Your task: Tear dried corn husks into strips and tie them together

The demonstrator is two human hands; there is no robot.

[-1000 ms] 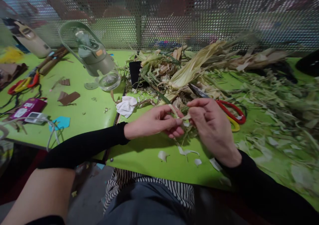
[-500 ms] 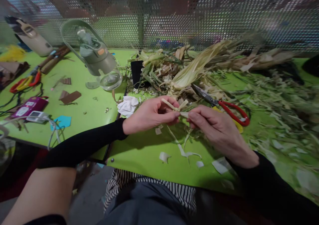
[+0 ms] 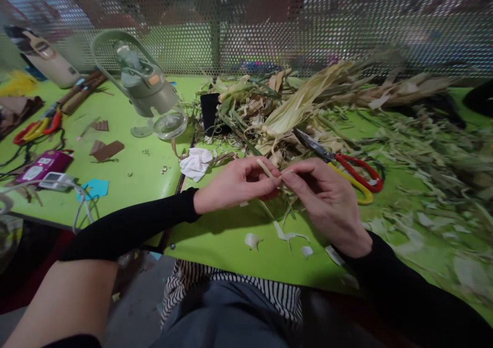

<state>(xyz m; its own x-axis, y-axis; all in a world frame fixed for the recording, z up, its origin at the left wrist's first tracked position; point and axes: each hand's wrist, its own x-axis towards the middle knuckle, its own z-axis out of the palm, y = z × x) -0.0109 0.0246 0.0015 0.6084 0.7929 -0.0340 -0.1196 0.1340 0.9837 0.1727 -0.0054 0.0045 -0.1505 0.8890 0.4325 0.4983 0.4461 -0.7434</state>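
Both my hands meet over the front of the green table. My left hand pinches a thin pale strip of corn husk between thumb and fingers. My right hand pinches the same strip from the other side, fingertips touching those of the left. Loose strands hang down from the strip toward the table. A big heap of corn husks lies just behind my hands. Scissors with red and yellow handles lie right behind my right hand.
A tilted green and clear bottle, a crumpled white tissue, a black cup, brown card scraps, a second pair of scissors and a pink device lie to the left. Husk scraps cover the right side. A perforated metal screen stands behind.
My hands have drawn together again after pulling slightly apart; the right fingers now close in on the strip at the left fingertips. Table items have not moved.
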